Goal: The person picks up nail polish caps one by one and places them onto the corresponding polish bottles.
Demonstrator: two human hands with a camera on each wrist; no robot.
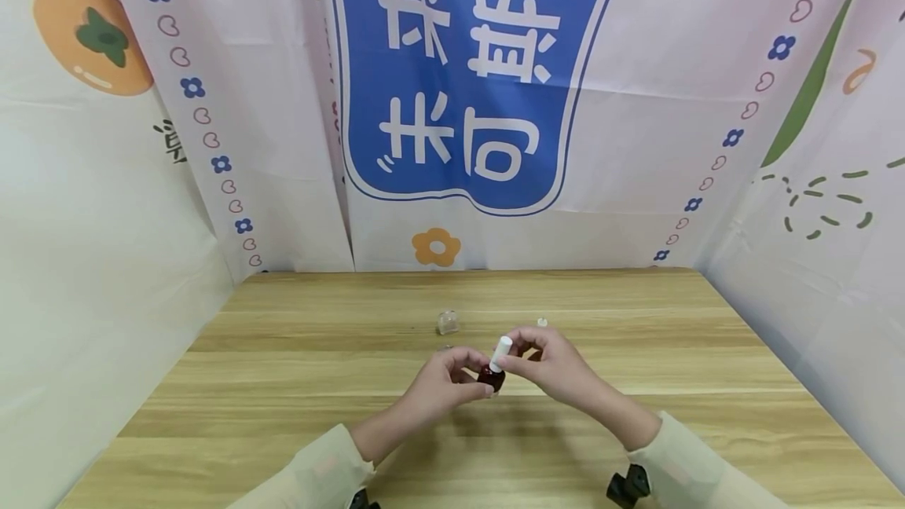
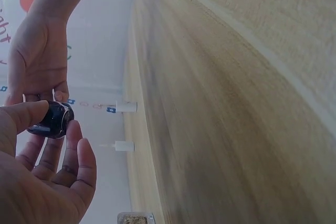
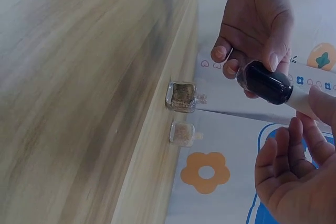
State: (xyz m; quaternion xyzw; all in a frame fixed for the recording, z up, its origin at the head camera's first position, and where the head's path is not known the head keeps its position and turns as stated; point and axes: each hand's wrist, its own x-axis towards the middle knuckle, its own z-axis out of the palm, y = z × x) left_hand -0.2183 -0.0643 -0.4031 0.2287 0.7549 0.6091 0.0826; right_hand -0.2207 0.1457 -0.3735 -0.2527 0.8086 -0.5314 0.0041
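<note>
Over the table, my left hand [image 1: 447, 385] holds a small dark red nail polish bottle [image 1: 492, 379] between thumb and fingers. My right hand [image 1: 555, 368] pinches the bottle's white cap [image 1: 501, 353] from the other side. The bottle is tilted and its cap sits at the neck. In the right wrist view, the nail polish bottle [image 3: 266, 82] looks almost black, its white cap [image 3: 300, 102] partly covered by my right fingers. My left thumb presses the dark glass [image 2: 56, 120] in the left wrist view. Whether the cap is loose or screwed on cannot be seen.
Beyond my hands stands a clear uncapped bottle [image 1: 448, 322]. The right wrist view shows a gold-glitter bottle [image 3: 184, 97] and a paler one [image 3: 182, 132], both uncapped. Two white caps, one nearer the top [image 2: 126, 107] and one lower [image 2: 124, 146], stand on the wooden table [image 1: 283, 383].
</note>
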